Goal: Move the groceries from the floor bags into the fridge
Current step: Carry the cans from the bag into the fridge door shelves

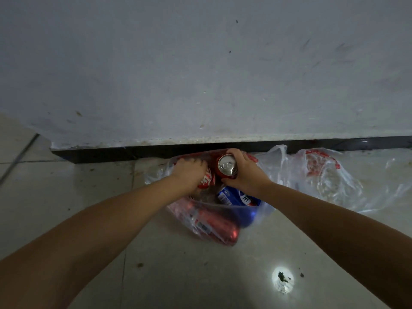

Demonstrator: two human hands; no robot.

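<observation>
Red cans (227,166) in both hands (245,172), over floor bag (263,210).

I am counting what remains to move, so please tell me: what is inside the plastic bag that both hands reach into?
The plastic bag shows red cans and a blue can. Each hand grips another red can: right hand, left hand. Anything underneath is covered.

We see a pale grey wall (200,63) filling the upper half of the view, scuffed with dark marks and chipped along its lower edge. A glossy black skirting board (93,155) runs along its foot, just beyond the fingertips. Below lies a floor of large beige tiles (169,275) with thin grout lines, speckled with dirt. The room is dim; one bright round spot of light (282,279) falls on the floor, well short of the fingers.
</observation>
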